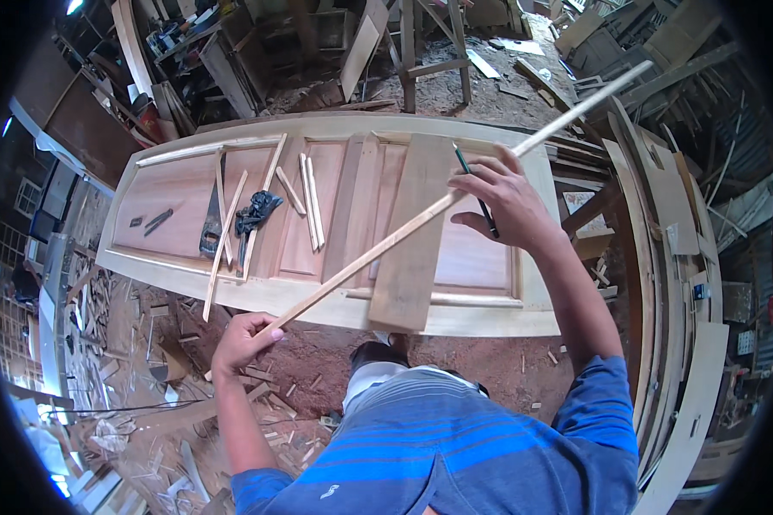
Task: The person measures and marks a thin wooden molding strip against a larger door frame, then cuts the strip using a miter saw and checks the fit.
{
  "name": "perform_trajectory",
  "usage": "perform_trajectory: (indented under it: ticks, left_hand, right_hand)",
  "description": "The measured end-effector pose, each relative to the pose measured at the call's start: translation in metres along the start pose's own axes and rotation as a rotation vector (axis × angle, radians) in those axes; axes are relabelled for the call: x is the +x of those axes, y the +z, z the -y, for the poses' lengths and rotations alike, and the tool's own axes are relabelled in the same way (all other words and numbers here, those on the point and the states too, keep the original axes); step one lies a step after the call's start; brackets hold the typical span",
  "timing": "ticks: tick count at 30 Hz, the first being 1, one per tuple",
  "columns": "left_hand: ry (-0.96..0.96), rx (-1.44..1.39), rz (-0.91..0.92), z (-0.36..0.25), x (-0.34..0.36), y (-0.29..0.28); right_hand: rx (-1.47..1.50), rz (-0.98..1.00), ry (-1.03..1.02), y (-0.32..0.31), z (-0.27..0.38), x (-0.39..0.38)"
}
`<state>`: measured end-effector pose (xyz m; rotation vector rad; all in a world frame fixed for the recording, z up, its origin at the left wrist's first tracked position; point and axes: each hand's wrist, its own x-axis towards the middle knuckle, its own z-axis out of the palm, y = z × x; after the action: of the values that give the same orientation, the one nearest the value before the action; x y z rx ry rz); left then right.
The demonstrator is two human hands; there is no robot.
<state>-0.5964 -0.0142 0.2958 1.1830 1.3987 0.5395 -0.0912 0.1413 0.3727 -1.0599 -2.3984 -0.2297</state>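
Note:
A long, thin wooden strip [378, 250] slants across my front, its far end raised at the upper right. At the near end, my left hand [246, 342] pinches it between thumb and fingers, just off the panel's front edge. My right hand [511, 204] has its fingers bent over the strip farther along, thumb apart. A dark green pencil [475, 189] is tucked among those same fingers, pointing up and away. Below lies a panelled wooden door [326, 321], with a wide flat board [408, 257] set across it under the strip.
On the door's left half lie several loose strips [312, 202], a handsaw [212, 225], a crumpled black plastic bag [258, 211] and a dark pincer-like tool [158, 221]. Boards stand stacked [661, 343] at the right. Offcuts [159, 429] litter the floor at the left.

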Motion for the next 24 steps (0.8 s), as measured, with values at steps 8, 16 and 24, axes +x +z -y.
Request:
perform_trajectory:
  ticks: [8, 16, 24]
  left_hand:
    - [0.517, 0.754, -0.309, -0.085, -0.051, 0.093]
    - [0.932, 0.927, -0.465, -0.133, -0.036, 0.161]
    - [1.062, 0.819, -0.384, -0.122, -0.03, 0.129]
  right_hand:
    - [0.138, 0.177, 0.041, -0.058, 0.079, -0.082]
    - [0.239, -0.09, 0.051, -0.09, 0.148, -0.108]
    - [0.76, -0.263, 0.279, -0.089, 0.207, -0.109]
